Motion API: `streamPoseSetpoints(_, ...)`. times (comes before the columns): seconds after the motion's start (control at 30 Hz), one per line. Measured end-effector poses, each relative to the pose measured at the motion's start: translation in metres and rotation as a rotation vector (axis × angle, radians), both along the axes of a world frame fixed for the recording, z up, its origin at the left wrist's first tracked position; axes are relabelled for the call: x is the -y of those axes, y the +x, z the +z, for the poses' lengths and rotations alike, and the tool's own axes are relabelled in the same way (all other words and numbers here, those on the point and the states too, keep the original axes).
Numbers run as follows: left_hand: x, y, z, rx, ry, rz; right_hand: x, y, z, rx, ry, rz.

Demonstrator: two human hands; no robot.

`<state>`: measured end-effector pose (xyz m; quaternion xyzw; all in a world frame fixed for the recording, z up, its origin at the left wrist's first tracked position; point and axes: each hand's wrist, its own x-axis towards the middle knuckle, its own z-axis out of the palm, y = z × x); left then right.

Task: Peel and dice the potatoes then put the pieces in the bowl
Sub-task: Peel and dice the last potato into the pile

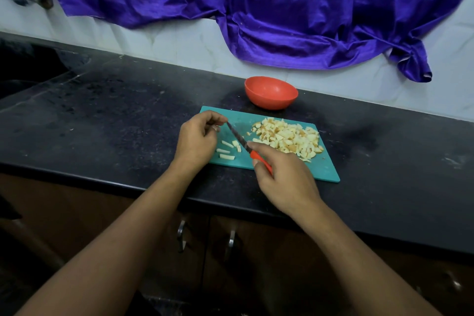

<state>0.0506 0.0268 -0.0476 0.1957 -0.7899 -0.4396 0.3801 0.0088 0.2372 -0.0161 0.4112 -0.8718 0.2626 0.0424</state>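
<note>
Head cam looks down on a black counter [115, 115] with a teal cutting board [324, 170] sitting on it. The diced potato [289, 140] is heaped in a loose pile on the 3 o'clock side of the board, some pieces with brownish patches. A few potato sticks [227, 152] not yet cut down lie toward 8 o'clock, just beside the left hand [196, 140]. The red bowl [270, 93] stands on the counter just past the board's far edge at 12 o'clock, and no potato shows in it.

The right hand [284, 177] grips the knife [237, 136] by its orange handle, fingers wrapped around it and the index finger stretched up along the back of the dark blade. The blade points off to about 10 o'clock, with its tip right at the left hand's fingertips. Those fingers are curled in with the thumb close; can't tell if they're pinching the blade, a scrap of potato, or nothing.

A purple cloth [282, 7] hangs over the white tile wall at 12 o'clock. Two metal cabinet handles [181, 235] show under the counter.
</note>
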Motion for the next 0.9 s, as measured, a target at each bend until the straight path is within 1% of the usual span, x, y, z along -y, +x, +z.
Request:
streamPoseSetpoints(0.2, 0.004, -0.002, -0.003, -0.035, 0.012, 0.048, -0.013, -0.006, -0.004, -0.044, 0.004, 0.104)
streamPoseSetpoints(0.27, 0.003, -0.001, -0.001, -0.028, 0.008, 0.062, -0.014, -0.004, -0.005, -0.061, 0.017, 0.095)
streamPoseSetpoints(0.33, 0.001, 0.001, 0.001, -0.022, -0.004, 0.079, -0.014, -0.005, -0.007, -0.06, -0.009, 0.025)
streamPoseSetpoints(0.43, -0.002, 0.004, 0.001, 0.068, -0.093, 0.053, -0.014, -0.009, -0.008, -0.013, -0.049, -0.079)
streamPoseSetpoints(0.5, -0.004, 0.003, 0.001, 0.157, -0.187, 0.023, -0.014, -0.008, -0.007, -0.017, -0.004, -0.087)
streamPoseSetpoints(0.57, -0.004, 0.0, 0.001, 0.185, -0.235, 0.011, -0.012, -0.004, -0.004, -0.014, 0.022, -0.083)
streamPoseSetpoints(0.9, -0.004, 0.002, 0.001, 0.138, -0.121, 0.06, 0.003, 0.01, -0.001, -0.063, 0.084, -0.083)
